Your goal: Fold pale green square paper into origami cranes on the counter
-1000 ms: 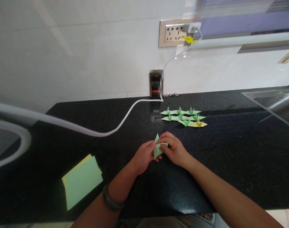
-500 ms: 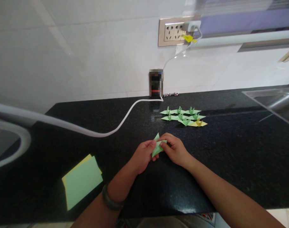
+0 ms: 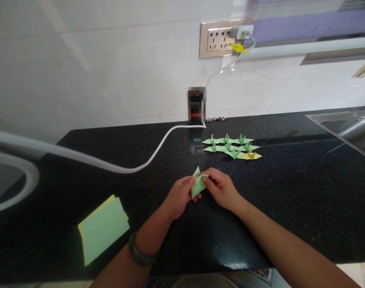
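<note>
A partly folded piece of light green origami paper (image 3: 198, 187) is held between both hands above the dark countertop. My left hand (image 3: 178, 197) pinches its left side, thumb on top and fingers beneath. My right hand (image 3: 220, 187) grips the right corner between thumb and index finger. One pointed flap sticks up at the far side of the paper. Beyond the hands, several green folded paper cranes (image 3: 227, 147) stand in rows, with one yellow paper crane (image 3: 251, 155) at the near right end.
A stack of green and yellow paper sheets (image 3: 106, 232) lies on the black countertop (image 3: 152, 180) at the left. A white cable (image 3: 131, 170) runs to a phone-like device (image 3: 197, 105) against the wall. A metal sink (image 3: 355, 130) is at the right, a wall socket (image 3: 218, 40) above.
The green paper has tilted slightly, and its right corner has shifted a little to the left. Both hands keep their grip in nearly the same place.
</note>
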`<state>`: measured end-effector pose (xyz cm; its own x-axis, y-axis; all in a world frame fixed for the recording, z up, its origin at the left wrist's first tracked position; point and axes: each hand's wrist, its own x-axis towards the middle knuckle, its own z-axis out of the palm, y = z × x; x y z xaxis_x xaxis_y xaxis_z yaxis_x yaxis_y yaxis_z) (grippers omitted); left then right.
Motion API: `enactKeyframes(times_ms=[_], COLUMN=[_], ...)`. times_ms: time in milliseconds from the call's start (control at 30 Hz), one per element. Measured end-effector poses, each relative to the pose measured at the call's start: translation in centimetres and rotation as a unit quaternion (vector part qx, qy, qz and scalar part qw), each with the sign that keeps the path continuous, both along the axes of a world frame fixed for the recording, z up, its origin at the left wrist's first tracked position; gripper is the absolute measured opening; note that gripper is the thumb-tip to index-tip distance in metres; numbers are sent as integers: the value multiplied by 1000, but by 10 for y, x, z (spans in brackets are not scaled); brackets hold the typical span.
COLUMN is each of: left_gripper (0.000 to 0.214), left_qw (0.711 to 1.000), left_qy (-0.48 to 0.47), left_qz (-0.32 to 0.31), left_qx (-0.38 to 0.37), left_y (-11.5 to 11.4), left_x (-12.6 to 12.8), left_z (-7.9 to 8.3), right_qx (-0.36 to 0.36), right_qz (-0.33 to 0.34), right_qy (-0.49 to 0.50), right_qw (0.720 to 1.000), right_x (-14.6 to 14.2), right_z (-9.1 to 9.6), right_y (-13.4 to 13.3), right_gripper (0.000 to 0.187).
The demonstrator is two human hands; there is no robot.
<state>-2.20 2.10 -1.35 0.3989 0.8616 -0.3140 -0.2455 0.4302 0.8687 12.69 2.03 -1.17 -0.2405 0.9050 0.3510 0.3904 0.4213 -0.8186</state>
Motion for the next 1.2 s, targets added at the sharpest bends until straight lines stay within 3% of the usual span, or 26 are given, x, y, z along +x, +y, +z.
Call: enactKeyframes(times_ms=[100,333,567,900,1200], left_gripper=[28,28,35,35,31], left_qw=[1000,1000,1000,989,988], left_qy=[0,-13,-6,107,94], left_qz=[1,-5,-11,-12,-14], left_qx=[-5,3,0,98,125], left_y=[0,0,-1,-2,-1], left_x=[0,0,0,-2,-2], left_z=[0,-2,-3,5,2], right_qx=[8,-46,-7,30,14], right_qz=[-11,-31,-48,-35,-50], right_qy=[-2,25,-3,5,25], right_qw=[1000,998,999,999,998], right_x=[0,-1,1,0,1], right_z=[-2,-7,-3,-1,-4], right_y=[0,-3,-1,-1,0], right_gripper=[17,18,14,15,12])
